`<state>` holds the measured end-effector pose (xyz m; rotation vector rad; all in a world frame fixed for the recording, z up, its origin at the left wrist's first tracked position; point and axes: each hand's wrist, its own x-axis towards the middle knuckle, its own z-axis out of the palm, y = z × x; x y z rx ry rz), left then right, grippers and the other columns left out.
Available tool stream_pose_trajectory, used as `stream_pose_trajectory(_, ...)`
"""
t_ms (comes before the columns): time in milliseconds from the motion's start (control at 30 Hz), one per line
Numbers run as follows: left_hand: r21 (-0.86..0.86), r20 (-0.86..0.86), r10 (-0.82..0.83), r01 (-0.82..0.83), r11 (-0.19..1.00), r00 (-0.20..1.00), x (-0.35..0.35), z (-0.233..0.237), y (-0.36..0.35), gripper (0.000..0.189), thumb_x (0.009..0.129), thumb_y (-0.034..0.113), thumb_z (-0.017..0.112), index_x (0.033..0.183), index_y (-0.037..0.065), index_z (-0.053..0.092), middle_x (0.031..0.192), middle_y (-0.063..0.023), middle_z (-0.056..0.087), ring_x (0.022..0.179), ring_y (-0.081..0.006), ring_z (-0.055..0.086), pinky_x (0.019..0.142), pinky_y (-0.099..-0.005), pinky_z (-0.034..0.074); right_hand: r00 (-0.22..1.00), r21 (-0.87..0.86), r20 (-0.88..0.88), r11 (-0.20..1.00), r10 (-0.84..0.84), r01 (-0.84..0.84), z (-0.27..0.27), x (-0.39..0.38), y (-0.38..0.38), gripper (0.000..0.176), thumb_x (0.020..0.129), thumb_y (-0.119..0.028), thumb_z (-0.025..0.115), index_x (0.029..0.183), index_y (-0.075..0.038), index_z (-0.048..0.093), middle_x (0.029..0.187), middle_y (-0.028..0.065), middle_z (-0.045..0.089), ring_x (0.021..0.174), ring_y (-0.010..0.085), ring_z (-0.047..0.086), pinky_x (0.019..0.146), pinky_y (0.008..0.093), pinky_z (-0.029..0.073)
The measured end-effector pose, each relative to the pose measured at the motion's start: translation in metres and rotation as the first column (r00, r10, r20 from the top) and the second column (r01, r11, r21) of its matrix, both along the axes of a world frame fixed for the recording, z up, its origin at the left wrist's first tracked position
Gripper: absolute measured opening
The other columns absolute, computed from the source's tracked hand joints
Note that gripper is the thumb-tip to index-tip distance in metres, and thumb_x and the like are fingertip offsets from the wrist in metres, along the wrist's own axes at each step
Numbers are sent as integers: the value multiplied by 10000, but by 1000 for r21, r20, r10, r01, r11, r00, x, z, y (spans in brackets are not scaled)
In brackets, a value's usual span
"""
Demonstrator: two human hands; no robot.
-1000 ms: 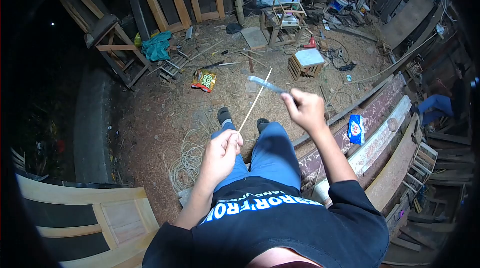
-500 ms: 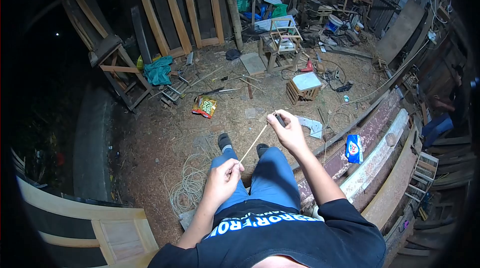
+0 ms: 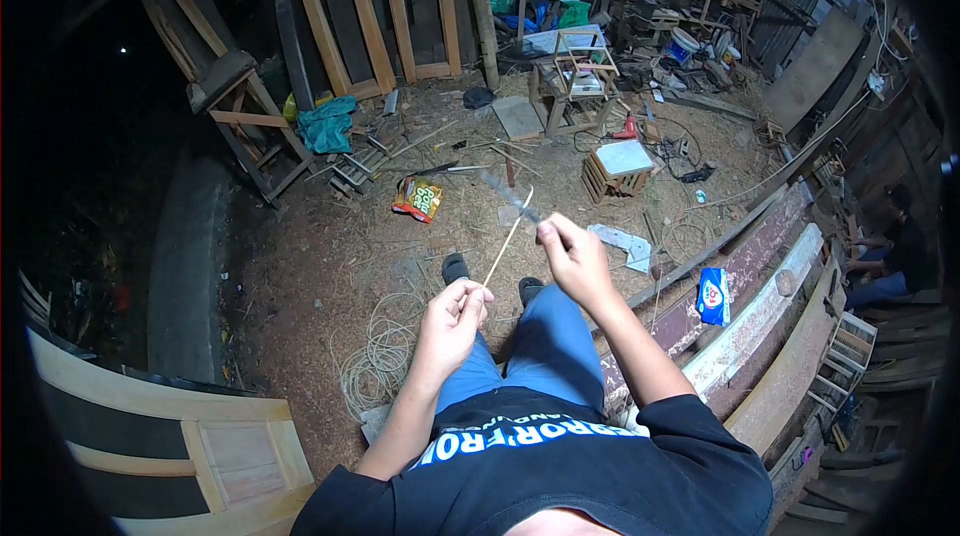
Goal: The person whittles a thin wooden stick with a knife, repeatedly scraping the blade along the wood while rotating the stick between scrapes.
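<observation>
A thin pale wooden stick [image 3: 505,248] rises at a slant from my left hand [image 3: 452,324], its lower end pinched between thumb and fingers. The stick's far tip is bent over or has a sliver curling off it. My right hand [image 3: 578,256] is closed around a knife, whose blade [image 3: 510,196] points up and left and is smeared by motion. In this view the blade crosses near the upper end of the stick. Both hands are in front of my knees, above the littered ground.
A coil of cane strips [image 3: 378,361] lies left of my legs. Ahead are a yellow snack bag [image 3: 417,200], a small slatted crate [image 3: 603,181] and a red power tool [image 3: 627,128]. Planks with a blue packet [image 3: 713,297] run along my right. Another person [image 3: 895,251] sits far right.
My right hand has turned, and the knife blade now shows, swung out up and left past the stick's tip. My left hand keeps its pinch on the stick.
</observation>
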<state>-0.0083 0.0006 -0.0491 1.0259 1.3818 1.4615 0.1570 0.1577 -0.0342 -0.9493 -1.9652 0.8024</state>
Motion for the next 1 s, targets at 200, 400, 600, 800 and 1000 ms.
stream_pose_trajectory(200,45,-40,40,-38,998,998,1,9,-3,125,1093,94,568,1037,16,647,747,27,554,671,-41,496,606,-215,383,968,346,229,921,101,-178,6,18,-26,369,964,-357,728,740,-98,590,617,120,611,555,330,652,501,426,485)
stream_pose_trajectory(400,50,-70,49,-45,998,996,6,19,-9,126,1093,65,557,1008,10,633,731,35,535,653,-32,483,586,-226,383,960,406,254,888,117,-216,20,23,-19,369,953,-351,741,717,-114,586,604,111,603,528,320,633,490,428,466)
stream_pose_trajectory(600,60,-106,76,-70,996,991,6,20,-16,114,1087,60,569,1006,7,629,726,36,538,647,-28,483,579,-220,378,977,355,205,926,58,-129,17,29,2,373,971,-331,722,720,-92,587,601,124,600,520,323,628,491,418,467)
stream_pose_trajectory(800,44,-156,117,-112,993,981,4,21,-15,124,1083,56,568,990,3,631,724,39,543,642,-20,480,571,-218,369,988,338,155,941,-25,-30,17,27,12,354,941,-281,750,708,-71,587,596,136,575,515,338,602,480,413,439)
stream_pose_trajectory(1000,28,-185,93,-89,996,978,9,22,-18,124,1084,58,567,990,7,629,718,39,530,638,-31,479,571,-226,371,993,266,120,963,7,-39,-3,27,12,358,978,-375,707,753,-101,655,625,121,640,537,328,638,505,417,469)
